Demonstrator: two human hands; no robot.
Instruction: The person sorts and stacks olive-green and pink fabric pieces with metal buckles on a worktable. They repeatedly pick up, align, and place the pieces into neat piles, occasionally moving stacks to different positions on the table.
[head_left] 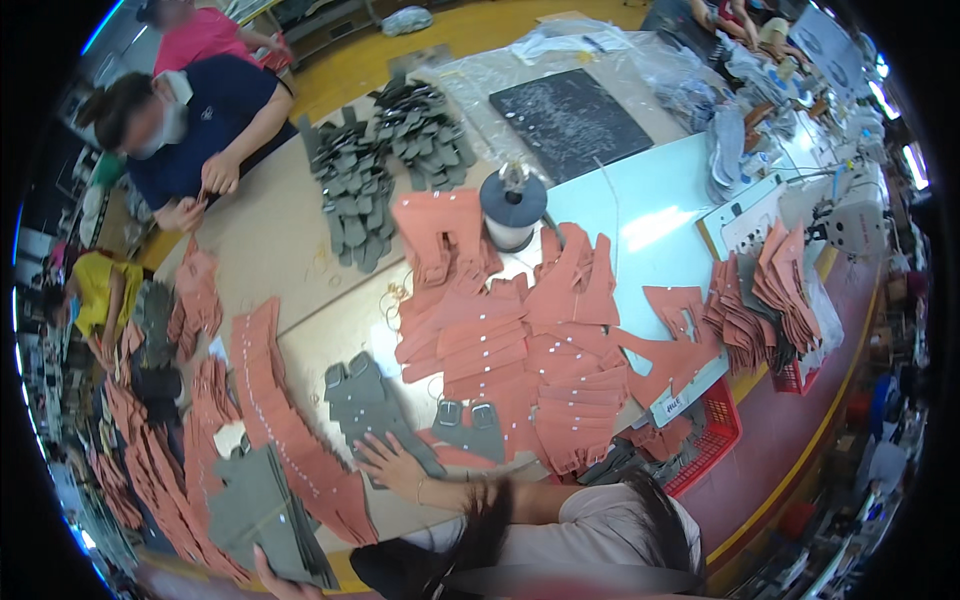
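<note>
My right hand lies with fingers spread on the lower end of grey cut pieces, which have two strap-like tabs at the top. My left hand shows only in part at the lower edge. Its thumb rests over the near edge of a stack of grey cut pieces, and the other fingers are hidden. Just right of my right hand lies a grey piece with two metal buckles. A long fanned row of terracotta pieces with white marks runs between the hands and the far left.
Overlapping terracotta pieces cover the table's middle. Beyond them stand a dark-topped round container, grey piece piles and a black board. A red basket is below the right edge, near a sewing machine. A co-worker works across the table.
</note>
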